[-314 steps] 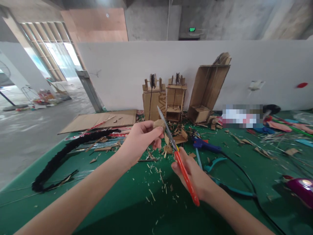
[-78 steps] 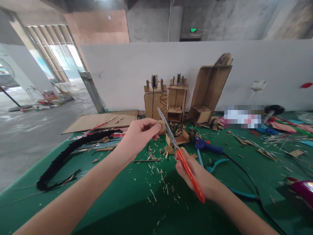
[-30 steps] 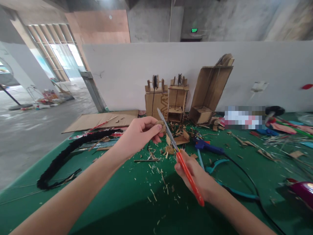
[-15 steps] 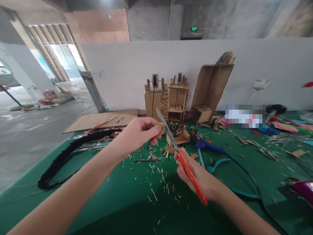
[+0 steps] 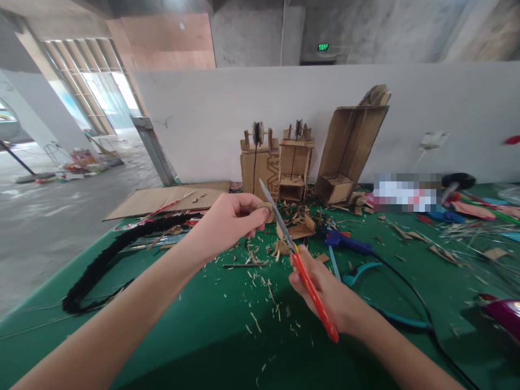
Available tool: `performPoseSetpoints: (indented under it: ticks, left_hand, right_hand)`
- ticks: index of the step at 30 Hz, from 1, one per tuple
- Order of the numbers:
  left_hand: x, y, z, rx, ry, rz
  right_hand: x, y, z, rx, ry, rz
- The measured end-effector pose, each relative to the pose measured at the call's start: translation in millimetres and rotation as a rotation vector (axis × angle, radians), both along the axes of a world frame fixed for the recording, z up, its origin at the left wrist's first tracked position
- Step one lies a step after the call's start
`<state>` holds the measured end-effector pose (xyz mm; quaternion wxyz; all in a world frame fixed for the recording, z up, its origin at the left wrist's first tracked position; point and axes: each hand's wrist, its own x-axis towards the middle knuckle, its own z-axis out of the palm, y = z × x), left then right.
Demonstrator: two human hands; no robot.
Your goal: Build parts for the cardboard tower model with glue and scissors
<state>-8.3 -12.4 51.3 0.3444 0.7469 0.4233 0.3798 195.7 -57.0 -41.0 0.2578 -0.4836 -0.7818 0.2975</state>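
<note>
My left hand pinches a small piece of cardboard between thumb and fingers; much of the piece is hidden. Around the red handles of a pair of scissors my right hand is closed. The blades point up and to the left, beside the right edge of the cardboard piece. Whether they touch it I cannot tell. Below both hands, thin cardboard shavings lie scattered on the green table.
Cardboard structures with spools stand against the white wall, beside a tall leaning cardboard box. A blue glue gun and teal-handled pliers lie to the right. A fuzzy black strip curves at left, near a flat cardboard sheet.
The scissors' red handle has shifted slightly left with my right hand. My left hand and the cardboard piece stay almost in the same place.
</note>
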Motion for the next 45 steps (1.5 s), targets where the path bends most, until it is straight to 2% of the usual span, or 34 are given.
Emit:
performPoseSetpoints:
  ticks: [6,13,21,24,26,30,39,45]
  left_hand:
    - [-0.5,0.9,-0.1,0.004,0.027,0.009]
    - [-3.3,1.6,2.5,0.015,0.065,0.023]
    - [-8.6,2.9,5.2,0.11,0.109,0.029]
    - [-9.0,3.9,4.0,0.097,0.106,0.049]
    - [-8.4,4.9,2.7,0.073,0.044,0.059]
    - [-4.9,7.1,-1.1,-0.007,-0.225,0.042]
    - [7.8,5.3,-10.8,-0.253,-0.623,0.065]
    - [18.4,0.1,-14.8,-0.316,-0.701,0.041]
  right_hand:
    - [-5.2,-3.2,8.6,-0.038,-0.003,-0.049]
    - [-0.3,0.7,-0.8,0.038,-0.071,-0.028]
    - [0.5,5.3,16.8,0.0,-0.12,-0.126]
    - [0.5,6.5,16.7,0.02,-0.111,-0.11]
    - [1.0,7.3,13.3,0.031,-0.066,-0.097]
    - [2.5,8.0,3.4,0.039,0.062,-0.044]
    - [1.5,4.7,-4.9,-0.072,0.197,0.022]
    - [0.2,4.3,-4.9,-0.093,0.223,0.03]
